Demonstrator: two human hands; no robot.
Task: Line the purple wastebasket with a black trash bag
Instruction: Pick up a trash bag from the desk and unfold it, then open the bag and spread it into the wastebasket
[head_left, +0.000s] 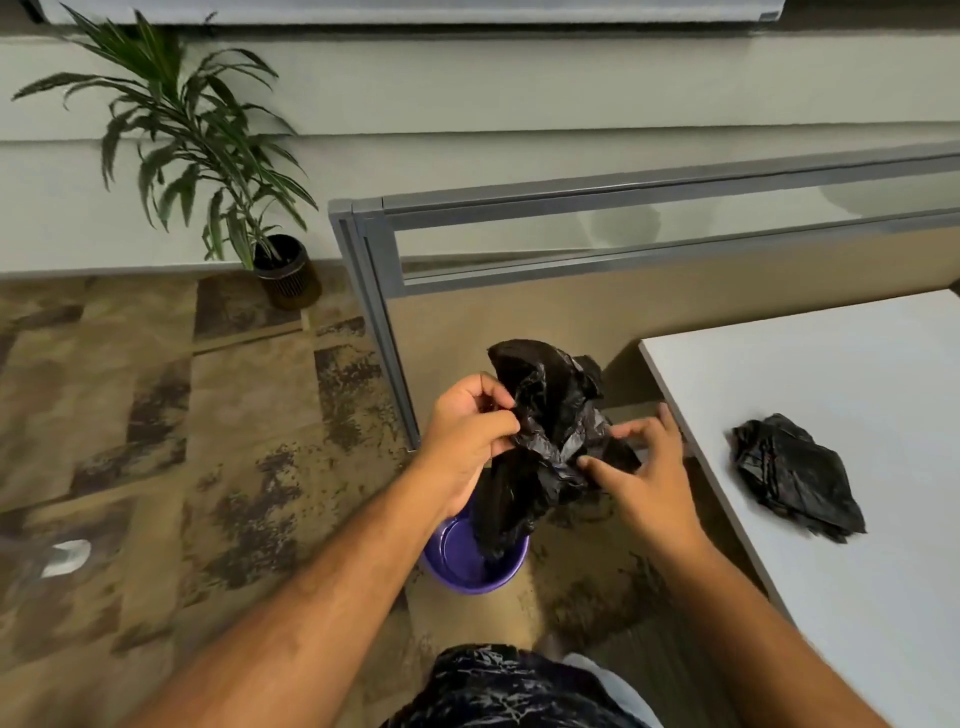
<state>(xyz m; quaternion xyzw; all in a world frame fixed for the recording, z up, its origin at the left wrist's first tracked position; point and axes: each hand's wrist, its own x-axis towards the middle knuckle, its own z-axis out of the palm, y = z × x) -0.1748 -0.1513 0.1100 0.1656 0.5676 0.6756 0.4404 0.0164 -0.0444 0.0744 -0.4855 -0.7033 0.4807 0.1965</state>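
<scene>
A crumpled black trash bag (545, 436) hangs in the air between both hands, directly above the purple wastebasket (462, 566) on the carpet. Its lower end dips into the basket's mouth. My left hand (467, 436) pinches the bag's left edge between thumb and fingers. My right hand (644, 467) grips the bag's right side with thumb and forefinger, the other fingers spread. The basket's far rim is hidden behind my left wrist and the bag.
A white desk (857, 415) stands at the right with a folded pile of black bags (795, 473) on it. A grey-framed partition (374, 291) rises behind the basket. A potted plant (280, 270) stands by the wall. A full black bag (498, 686) sits at my feet.
</scene>
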